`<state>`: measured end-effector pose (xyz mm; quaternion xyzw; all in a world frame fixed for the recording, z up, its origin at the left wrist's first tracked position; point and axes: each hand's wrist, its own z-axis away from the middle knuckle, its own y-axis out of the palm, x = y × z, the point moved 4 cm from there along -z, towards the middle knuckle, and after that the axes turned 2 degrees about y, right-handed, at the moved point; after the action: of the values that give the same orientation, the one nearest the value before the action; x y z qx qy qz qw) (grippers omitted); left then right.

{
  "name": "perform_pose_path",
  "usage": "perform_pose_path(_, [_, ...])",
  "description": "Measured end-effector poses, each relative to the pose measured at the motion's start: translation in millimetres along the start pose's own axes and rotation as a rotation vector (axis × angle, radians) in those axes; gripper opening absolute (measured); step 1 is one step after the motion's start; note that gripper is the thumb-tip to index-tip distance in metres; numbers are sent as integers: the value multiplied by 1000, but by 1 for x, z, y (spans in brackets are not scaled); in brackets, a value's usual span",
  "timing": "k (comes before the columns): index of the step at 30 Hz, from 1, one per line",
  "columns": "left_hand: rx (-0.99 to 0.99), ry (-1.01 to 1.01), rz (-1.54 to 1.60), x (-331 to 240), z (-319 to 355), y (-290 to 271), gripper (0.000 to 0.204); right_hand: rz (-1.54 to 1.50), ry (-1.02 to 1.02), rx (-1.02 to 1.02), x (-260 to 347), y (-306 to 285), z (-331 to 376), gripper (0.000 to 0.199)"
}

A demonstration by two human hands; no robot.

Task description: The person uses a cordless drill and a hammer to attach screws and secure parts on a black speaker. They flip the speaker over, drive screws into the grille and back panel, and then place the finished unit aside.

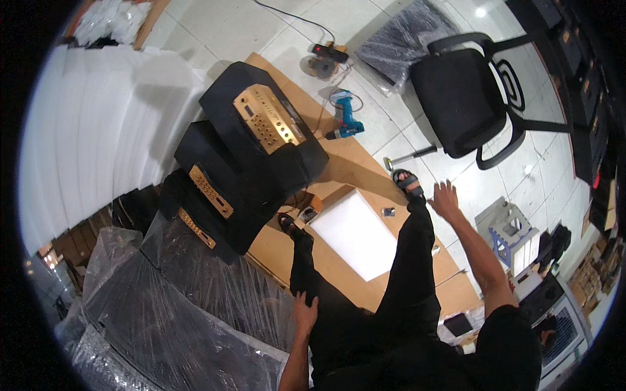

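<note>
My left hand (305, 313) lies against my left thigh, its fingers apart and nothing in it. My right hand (445, 201) is stretched out beside my right lower leg, fingers spread and holding nothing. Between my legs a carton with a white rectangular top (355, 236) sits on brown cardboard (352, 163). Ahead of my right foot are a hammer (412, 157) and a teal cordless drill (349, 122). Black cabinets with gold control panels stand at the left; the largest panel (268, 118) has rows of knobs.
White foam sheets (98, 137) are stacked far left, above a dark plastic-wrapped bulk (189, 300). A black office chair (460, 101) stands on the tiles at right, near a grey-white step stool (512, 238). A cabled power strip (330, 52) lies ahead.
</note>
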<state>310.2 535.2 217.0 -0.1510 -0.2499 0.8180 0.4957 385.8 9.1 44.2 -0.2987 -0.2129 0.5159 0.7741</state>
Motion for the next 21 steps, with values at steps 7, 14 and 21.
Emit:
perform_pose_path(7, [-33,12,-176,-31,-42,26,77,330,-394,-49,88,6,-143,62])
perform_pose_path(14, [-116,-213,-264,-18,-66,9,84,673,-651,-449,250,70,-338,114])
perform_pose_path(21, [-156,-264,-218,-2,-75,10,82,862,-719,-564,274,126,-397,29])
